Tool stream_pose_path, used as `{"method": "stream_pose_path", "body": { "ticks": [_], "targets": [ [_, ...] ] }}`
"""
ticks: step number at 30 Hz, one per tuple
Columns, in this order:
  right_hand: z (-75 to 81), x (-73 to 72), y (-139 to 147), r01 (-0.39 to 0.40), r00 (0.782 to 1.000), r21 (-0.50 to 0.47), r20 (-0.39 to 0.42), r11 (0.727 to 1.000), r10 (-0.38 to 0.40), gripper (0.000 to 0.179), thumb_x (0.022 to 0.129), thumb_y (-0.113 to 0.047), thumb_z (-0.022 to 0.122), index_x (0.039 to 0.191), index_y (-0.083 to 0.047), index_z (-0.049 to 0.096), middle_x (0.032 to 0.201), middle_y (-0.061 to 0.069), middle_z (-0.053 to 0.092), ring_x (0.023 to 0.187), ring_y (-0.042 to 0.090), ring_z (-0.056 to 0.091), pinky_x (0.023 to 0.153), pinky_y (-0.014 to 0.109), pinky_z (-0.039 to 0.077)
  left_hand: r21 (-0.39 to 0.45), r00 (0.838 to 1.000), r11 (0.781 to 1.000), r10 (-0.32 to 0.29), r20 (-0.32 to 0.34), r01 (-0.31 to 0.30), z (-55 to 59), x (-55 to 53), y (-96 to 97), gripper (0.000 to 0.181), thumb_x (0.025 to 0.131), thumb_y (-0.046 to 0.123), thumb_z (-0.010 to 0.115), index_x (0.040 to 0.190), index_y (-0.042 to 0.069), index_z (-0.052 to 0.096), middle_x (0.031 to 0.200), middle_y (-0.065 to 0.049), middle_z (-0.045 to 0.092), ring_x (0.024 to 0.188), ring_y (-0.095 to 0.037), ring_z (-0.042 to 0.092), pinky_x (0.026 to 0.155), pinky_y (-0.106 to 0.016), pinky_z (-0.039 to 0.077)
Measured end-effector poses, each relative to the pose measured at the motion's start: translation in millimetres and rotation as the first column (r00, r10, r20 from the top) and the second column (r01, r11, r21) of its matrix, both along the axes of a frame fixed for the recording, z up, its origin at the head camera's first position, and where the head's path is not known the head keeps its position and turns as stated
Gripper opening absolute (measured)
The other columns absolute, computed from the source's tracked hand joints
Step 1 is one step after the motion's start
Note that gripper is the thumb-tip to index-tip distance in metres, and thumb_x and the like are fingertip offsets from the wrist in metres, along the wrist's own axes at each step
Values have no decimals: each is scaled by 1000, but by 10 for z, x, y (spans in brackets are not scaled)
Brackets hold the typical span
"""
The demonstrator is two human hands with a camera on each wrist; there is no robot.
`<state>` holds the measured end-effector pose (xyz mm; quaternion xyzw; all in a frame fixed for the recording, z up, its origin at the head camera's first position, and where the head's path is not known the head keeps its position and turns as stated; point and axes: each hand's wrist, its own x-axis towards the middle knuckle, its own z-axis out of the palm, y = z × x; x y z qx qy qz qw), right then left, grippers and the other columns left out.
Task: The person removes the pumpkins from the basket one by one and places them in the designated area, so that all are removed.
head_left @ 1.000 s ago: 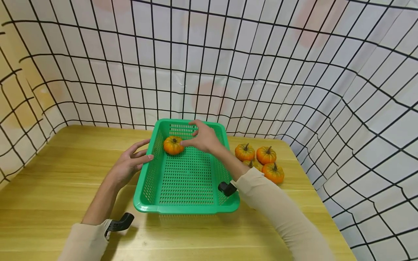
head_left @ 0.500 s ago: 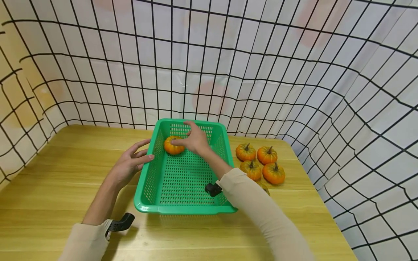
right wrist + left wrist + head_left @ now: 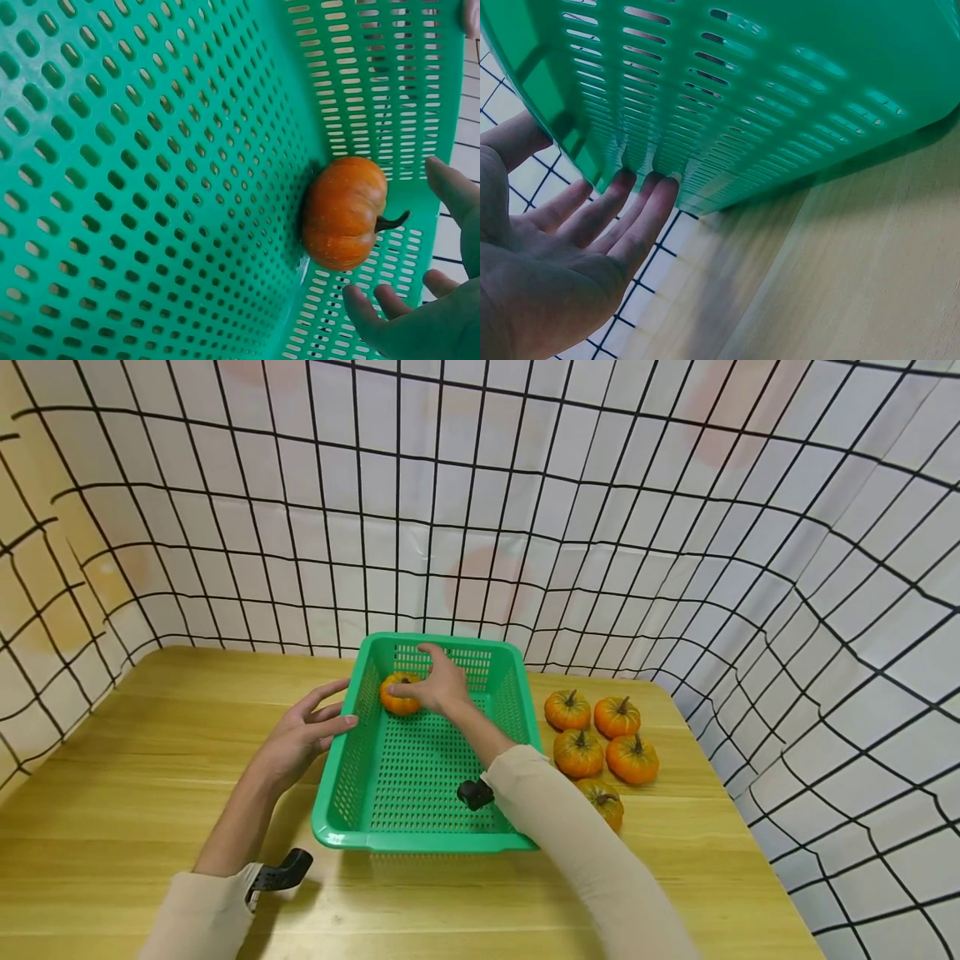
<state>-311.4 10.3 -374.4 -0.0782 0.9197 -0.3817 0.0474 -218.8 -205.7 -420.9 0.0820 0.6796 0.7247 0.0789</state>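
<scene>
A green plastic basket (image 3: pixel 426 842) with slotted walls stands on the wooden table. Over its left rim hooks the thumb of my left hand (image 3: pixel 300 737), while the fingers press the outer wall; in the left wrist view the fingertips (image 3: pixel 664 191) meet the slots from outside. Inside, at the far left corner, sits a small orange pumpkin (image 3: pixel 345 214) with a dark stem. My right hand (image 3: pixel 438 685) reaches in above it, thumb and fingers spread. The right wrist view shows the fingers apart from the pumpkin, with nothing in the grasp.
Several more small pumpkins (image 3: pixel 578 753) lie in a group on the table, right of the basket. The right forearm crosses the basket's right rim, and its sleeve partly covers the nearest pumpkin (image 3: pixel 602 802). A white curtain with black grid lines (image 3: pixel 480 527) encloses the back and sides.
My right hand has moved left and slightly down toward the pumpkin in the basket. Its forearm swung left, uncovering more of the pumpkins outside. My left hand and the basket have stayed put.
</scene>
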Motion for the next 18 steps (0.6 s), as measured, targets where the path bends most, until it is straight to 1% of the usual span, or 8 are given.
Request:
{"method": "stream_pose_path", "body": {
  "ticks": [6,9,15,18],
  "targets": [
    [-53,-55,-39,12,1000,42,13,999,-12,90,81,-42,86,156,-25,39,157,8,45,144,37,40,111,53,44,-1,1000,1000,-1,0,1,-1,4,3,75,99,15,65,161,16,24,157,-25,39,121,-25,64,95,-32,56],
    [-80,-76,-51,-2,1000,52,23,999,1,90,81,-42,86,157,-25,39,159,7,44,145,36,40,113,51,42,3,1000,1000,1,2,-1,2,7,10,74,99,15,65,161,16,24,157,-25,39,121,-24,64,95,-32,56],
    [-152,-89,-69,3,999,83,35,997,-6,89,82,-44,85,156,-26,39,159,4,44,145,33,40,115,49,41,12,1000,1000,-7,4,7,16,10,14,74,100,14,65,161,16,24,157,-25,39,121,-24,64,95,-32,56],
    [-171,-79,-67,-2,999,74,42,997,-1,88,82,-44,84,155,-25,40,158,5,45,145,34,40,114,50,41,11,1000,1000,-10,3,10,21,11,10,74,100,14,64,161,15,23,157,-26,38,119,-23,65,94,-32,57]
  ]
}}
